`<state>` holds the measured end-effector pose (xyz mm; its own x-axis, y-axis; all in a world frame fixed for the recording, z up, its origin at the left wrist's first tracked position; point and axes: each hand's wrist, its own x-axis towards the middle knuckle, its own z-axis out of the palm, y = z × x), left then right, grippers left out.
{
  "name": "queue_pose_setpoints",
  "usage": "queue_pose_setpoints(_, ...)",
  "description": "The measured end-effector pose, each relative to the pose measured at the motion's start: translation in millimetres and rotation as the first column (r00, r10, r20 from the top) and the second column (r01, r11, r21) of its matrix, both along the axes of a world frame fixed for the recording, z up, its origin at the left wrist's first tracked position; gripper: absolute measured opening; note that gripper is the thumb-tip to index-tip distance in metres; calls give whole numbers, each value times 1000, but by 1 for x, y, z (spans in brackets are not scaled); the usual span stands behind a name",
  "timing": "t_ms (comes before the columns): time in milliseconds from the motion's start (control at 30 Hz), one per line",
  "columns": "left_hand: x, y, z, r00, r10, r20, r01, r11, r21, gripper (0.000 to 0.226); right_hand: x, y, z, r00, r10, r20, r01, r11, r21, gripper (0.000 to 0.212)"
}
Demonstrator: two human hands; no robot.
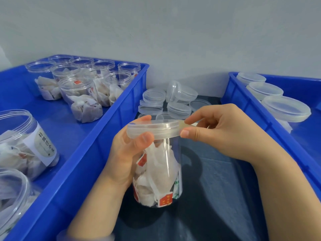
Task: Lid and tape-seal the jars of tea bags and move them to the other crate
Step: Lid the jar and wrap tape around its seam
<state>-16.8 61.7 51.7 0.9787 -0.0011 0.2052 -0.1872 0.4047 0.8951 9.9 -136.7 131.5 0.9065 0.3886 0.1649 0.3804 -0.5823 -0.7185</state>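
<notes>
A clear jar of tea bags (159,173) with a translucent lid (152,128) on top is held over the dark table. My left hand (125,153) grips the jar from the left, thumb on the lid's rim. My right hand (224,131) pinches a strip of clear tape (188,125) that runs from the lid's right edge. The left blue crate (104,136) holds several open jars of tea bags (81,98). The right blue crate (246,108) holds lidded jars (284,108).
A pile of loose translucent lids (173,101) lies on the dark table (217,197) between the two crates, just behind the held jar. A labelled open jar (26,141) stands at the left crate's near end. A grey wall closes the back.
</notes>
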Motion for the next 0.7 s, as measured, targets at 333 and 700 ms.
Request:
queue_pose_setpoints(333,0,6,0,999,-27,-24,28,998,53,107,3,0,-5,990,129,-64,-129,992,0,53)
queue_pose_setpoints(700,0,0,-3,986,163,29,-165,971,172,87,1,3,-7,999,46,20,-43,988,-150,78)
